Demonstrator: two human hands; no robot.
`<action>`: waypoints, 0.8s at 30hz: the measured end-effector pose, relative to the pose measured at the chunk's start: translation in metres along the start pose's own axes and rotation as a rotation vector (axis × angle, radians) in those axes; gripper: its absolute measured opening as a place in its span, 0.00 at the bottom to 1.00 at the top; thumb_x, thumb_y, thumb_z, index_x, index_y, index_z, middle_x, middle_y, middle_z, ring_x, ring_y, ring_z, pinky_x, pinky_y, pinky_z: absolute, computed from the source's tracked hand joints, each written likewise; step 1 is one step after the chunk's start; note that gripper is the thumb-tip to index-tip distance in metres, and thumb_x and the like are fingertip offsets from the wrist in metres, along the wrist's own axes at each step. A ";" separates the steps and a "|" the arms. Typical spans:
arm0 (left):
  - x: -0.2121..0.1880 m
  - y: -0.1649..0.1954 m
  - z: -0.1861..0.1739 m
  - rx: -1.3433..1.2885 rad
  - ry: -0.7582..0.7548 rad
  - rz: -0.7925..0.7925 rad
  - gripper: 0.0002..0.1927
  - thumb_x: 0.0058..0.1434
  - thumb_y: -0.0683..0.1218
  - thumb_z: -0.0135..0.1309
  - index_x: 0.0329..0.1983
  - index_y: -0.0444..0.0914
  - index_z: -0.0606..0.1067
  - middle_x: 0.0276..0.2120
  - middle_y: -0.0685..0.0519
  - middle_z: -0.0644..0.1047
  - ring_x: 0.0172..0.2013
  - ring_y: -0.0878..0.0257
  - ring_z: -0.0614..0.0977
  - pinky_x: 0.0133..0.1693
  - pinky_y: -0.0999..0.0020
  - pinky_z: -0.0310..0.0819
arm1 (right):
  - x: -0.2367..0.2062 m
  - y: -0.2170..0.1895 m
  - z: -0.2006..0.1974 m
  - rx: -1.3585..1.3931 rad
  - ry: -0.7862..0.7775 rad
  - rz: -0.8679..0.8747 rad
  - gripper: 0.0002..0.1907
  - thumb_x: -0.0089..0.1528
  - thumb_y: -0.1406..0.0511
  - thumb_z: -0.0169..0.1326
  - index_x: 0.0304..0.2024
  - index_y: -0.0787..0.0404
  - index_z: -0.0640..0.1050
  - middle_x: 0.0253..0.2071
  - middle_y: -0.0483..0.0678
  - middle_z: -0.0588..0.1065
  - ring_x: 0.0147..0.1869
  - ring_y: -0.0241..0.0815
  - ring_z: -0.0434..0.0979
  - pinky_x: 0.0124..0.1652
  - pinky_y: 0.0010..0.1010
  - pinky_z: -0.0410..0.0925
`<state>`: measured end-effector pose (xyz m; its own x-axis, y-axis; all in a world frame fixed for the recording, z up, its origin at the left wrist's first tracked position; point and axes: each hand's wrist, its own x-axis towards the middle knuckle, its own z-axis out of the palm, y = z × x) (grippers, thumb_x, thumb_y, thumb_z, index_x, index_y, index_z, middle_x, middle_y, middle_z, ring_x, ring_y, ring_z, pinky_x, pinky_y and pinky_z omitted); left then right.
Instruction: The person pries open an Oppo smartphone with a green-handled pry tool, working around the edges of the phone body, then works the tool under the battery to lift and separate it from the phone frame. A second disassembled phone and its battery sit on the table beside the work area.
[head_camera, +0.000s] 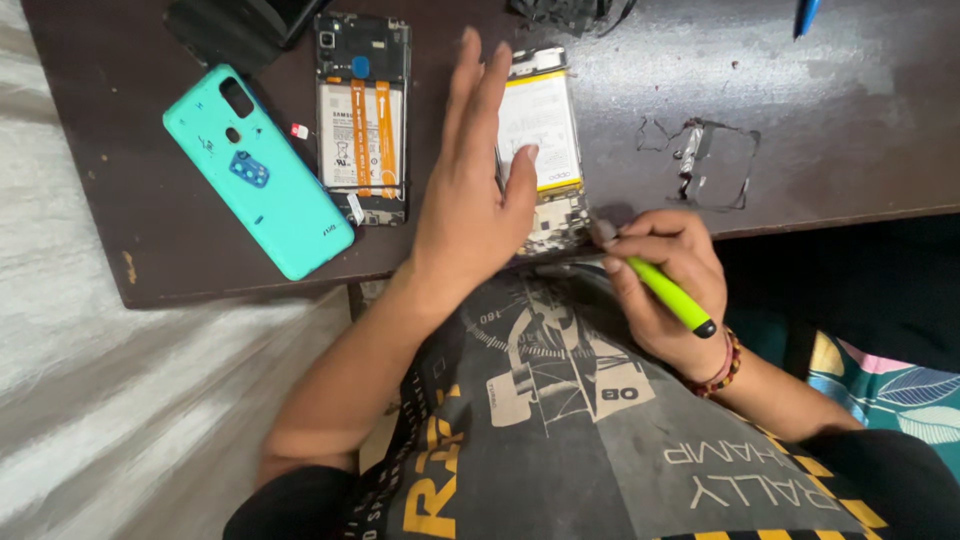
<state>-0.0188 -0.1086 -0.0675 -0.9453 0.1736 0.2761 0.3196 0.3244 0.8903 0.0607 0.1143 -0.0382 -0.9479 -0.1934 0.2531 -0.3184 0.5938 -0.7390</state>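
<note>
Fingers (478, 110) of my left hand (470, 190) flat, pinning the fragile opened phone (540, 150); right hand (665, 285) beside it grips the screwdriver (668, 290).

Dark grey tee (600, 440), short black sleeves, pale gauge graphic on chest, yellow lettering, yellow-black stripe at hem. Red-and-dark beaded bracelet (724, 366) on right wrist. Forearms bare.

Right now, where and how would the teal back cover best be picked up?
Probably by its long edges near the middle, coming from above. The teal back cover lies flat and diagonal on the table, untouched, its lower corner near the table's front edge. The opened phone crowds its right side.
</note>
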 end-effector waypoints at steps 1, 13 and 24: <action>0.001 -0.002 0.000 -0.008 -0.002 0.007 0.34 0.76 0.37 0.52 0.78 0.38 0.51 0.78 0.41 0.47 0.77 0.42 0.54 0.77 0.58 0.58 | -0.001 0.001 0.000 0.007 0.002 -0.001 0.11 0.62 0.76 0.62 0.46 0.65 0.77 0.48 0.55 0.74 0.51 0.47 0.76 0.53 0.33 0.71; -0.004 -0.013 0.003 0.187 -0.081 0.072 0.28 0.73 0.39 0.56 0.74 0.39 0.61 0.75 0.45 0.56 0.76 0.46 0.59 0.76 0.56 0.57 | 0.005 0.026 0.008 0.096 0.096 -0.065 0.13 0.62 0.79 0.63 0.43 0.67 0.71 0.48 0.56 0.73 0.49 0.45 0.79 0.53 0.34 0.76; 0.003 -0.012 0.006 0.273 -0.109 0.067 0.34 0.69 0.44 0.62 0.75 0.38 0.61 0.74 0.44 0.58 0.75 0.45 0.58 0.75 0.55 0.56 | 0.014 0.023 0.011 0.061 0.028 -0.182 0.13 0.60 0.80 0.66 0.39 0.67 0.74 0.47 0.56 0.73 0.55 0.53 0.82 0.55 0.39 0.78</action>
<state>-0.0249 -0.1069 -0.0795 -0.9137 0.2972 0.2771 0.4006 0.5442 0.7371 0.0399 0.1164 -0.0582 -0.8746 -0.2709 0.4021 -0.4848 0.5024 -0.7159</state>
